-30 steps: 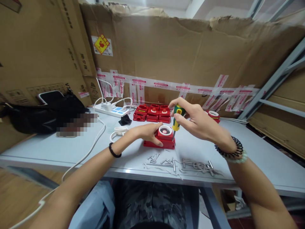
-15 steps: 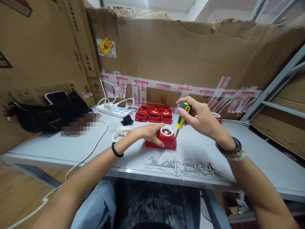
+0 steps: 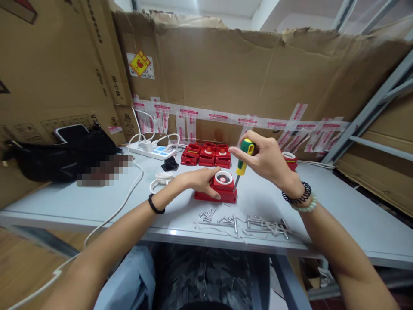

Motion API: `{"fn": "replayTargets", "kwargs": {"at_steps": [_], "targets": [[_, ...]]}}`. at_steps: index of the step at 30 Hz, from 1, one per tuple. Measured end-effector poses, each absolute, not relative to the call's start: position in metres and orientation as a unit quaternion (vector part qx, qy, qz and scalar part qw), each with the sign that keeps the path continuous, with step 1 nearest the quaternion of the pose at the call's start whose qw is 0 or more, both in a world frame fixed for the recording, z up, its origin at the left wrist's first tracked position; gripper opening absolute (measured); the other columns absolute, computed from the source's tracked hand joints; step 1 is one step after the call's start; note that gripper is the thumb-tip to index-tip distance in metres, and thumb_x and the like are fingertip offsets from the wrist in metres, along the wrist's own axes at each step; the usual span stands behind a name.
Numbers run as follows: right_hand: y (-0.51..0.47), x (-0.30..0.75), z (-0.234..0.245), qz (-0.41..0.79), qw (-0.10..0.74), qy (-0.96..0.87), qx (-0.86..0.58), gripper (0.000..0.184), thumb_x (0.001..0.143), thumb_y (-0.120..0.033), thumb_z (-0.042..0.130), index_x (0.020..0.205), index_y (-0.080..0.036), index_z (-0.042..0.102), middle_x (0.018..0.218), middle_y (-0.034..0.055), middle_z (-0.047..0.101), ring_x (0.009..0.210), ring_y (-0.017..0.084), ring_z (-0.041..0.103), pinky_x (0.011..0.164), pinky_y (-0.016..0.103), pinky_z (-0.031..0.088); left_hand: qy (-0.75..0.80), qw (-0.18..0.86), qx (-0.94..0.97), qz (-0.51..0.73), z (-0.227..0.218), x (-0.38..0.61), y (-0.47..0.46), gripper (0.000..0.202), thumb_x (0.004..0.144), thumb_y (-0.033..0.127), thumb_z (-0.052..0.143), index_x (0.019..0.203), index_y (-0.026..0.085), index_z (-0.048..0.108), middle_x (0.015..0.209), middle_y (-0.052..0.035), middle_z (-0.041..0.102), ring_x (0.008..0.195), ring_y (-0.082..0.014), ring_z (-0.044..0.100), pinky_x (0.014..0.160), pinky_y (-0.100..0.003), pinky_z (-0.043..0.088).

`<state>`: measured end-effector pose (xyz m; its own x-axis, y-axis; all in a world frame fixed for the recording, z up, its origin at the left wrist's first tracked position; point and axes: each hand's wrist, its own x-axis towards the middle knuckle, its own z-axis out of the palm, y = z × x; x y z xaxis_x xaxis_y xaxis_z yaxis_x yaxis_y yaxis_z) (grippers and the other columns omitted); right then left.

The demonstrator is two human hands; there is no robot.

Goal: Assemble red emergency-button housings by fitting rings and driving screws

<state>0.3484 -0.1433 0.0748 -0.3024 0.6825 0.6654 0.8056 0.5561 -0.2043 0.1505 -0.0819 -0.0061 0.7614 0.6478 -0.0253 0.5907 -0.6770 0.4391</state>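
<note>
On the table stands a red box [image 3: 215,196] with a white ring [image 3: 223,178] around a dark round window on top. My left hand [image 3: 204,183] grips the box from its left side, thumb in front and fingers behind. A green and yellow screwdriver [image 3: 245,154] is held in my right hand [image 3: 267,157], its thumb and fingers about the handle. The screwdriver's shaft slants down to the box's right corner, where its tip meets the box. Several loose screws [image 3: 208,214] lie in front of the box.
Metal rods tangled with white string [image 3: 267,226] lie near the front edge. Several red housings [image 3: 206,154] stand behind, beside a white power strip [image 3: 151,150]. Another red box [image 3: 289,160] sits at right. A black bag [image 3: 64,150] and white cable [image 3: 129,196] are at left.
My right thumb has shifted on the screwdriver's handle and is now straighter. The screwdriver's tip stays at the box's right corner. My left hand keeps its hold; the whole view has shifted slightly.
</note>
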Motion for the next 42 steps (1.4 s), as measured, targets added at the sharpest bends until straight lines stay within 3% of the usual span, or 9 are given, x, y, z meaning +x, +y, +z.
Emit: {"fn": "replayTargets", "kwargs": {"at_steps": [5,12,19,30,35,39,42], "targets": [[-0.15,0.345,0.075,0.004,0.339,-0.848,-0.408,0.028,0.091,-0.035,0.045,0.113,-0.021,0.054,0.079,-0.0002,0.061,0.06,0.011,0.05,0.061,0.025,0.039,0.338,0.213,0.915,0.067,-0.007,0.151,-0.081,0.07,0.063,0.053,0.072,0.118,0.019,0.044,0.114,-0.0086,0.062,0.099,-0.026,0.06,0.079,-0.029,0.043],[-0.145,0.343,0.069,0.021,0.409,-0.819,-0.402,0.022,0.083,-0.04,0.058,0.088,-0.019,0.053,0.064,-0.0042,0.049,0.053,0.008,0.043,0.051,0.023,0.036,0.34,0.215,0.913,0.061,-0.005,0.15,-0.081,0.074,0.063,0.054,0.071,0.122,0.018,0.043,0.121,-0.0105,0.059,0.106,-0.0281,0.057,0.082,-0.03,0.042],[-0.138,0.353,0.064,0.027,0.444,-0.795,-0.412,0.023,0.084,-0.042,0.057,0.087,-0.019,0.054,0.068,-0.0021,0.052,0.057,0.009,0.046,0.051,0.023,0.038,0.343,0.206,0.915,0.061,-0.007,0.149,-0.08,0.084,0.063,0.055,0.071,0.13,0.019,0.038,0.124,-0.0111,0.058,0.107,-0.0281,0.057,0.082,-0.029,0.042],[-0.148,0.35,0.065,-0.057,0.412,-0.795,-0.441,0.017,0.084,-0.036,0.057,0.08,-0.02,0.054,0.054,-0.0063,0.044,0.047,0.007,0.036,0.048,0.022,0.032,0.327,0.219,0.917,0.063,-0.008,0.149,-0.078,0.068,0.063,0.055,0.071,0.114,0.019,0.044,0.112,-0.0079,0.062,0.096,-0.0252,0.06,0.076,-0.028,0.043],[-0.154,0.346,0.067,-0.111,0.372,-0.811,-0.439,0.015,0.084,-0.033,0.055,0.091,-0.019,0.057,0.058,-0.0048,0.05,0.048,0.008,0.037,0.052,0.024,0.034,0.331,0.215,0.916,0.067,-0.005,0.15,-0.081,0.066,0.063,0.054,0.07,0.113,0.019,0.045,0.112,-0.0082,0.061,0.099,-0.0263,0.058,0.078,-0.029,0.043],[-0.159,0.351,0.072,0.028,0.345,-0.853,-0.39,0.026,0.09,-0.025,0.043,0.114,-0.02,0.052,0.075,-0.0003,0.061,0.06,0.011,0.052,0.061,0.025,0.042,0.333,0.221,0.914,0.067,-0.005,0.15,-0.081,0.065,0.063,0.052,0.071,0.114,0.02,0.046,0.112,-0.0078,0.062,0.097,-0.0259,0.059,0.077,-0.029,0.043],[-0.156,0.352,0.072,0.071,0.345,-0.855,-0.382,0.027,0.09,-0.031,0.046,0.114,-0.02,0.054,0.077,0.0002,0.062,0.06,0.011,0.053,0.057,0.024,0.041,0.325,0.219,0.918,0.069,-0.007,0.149,-0.079,0.066,0.064,0.053,0.071,0.114,0.02,0.045,0.114,-0.0078,0.061,0.097,-0.0254,0.059,0.077,-0.029,0.042]]}}
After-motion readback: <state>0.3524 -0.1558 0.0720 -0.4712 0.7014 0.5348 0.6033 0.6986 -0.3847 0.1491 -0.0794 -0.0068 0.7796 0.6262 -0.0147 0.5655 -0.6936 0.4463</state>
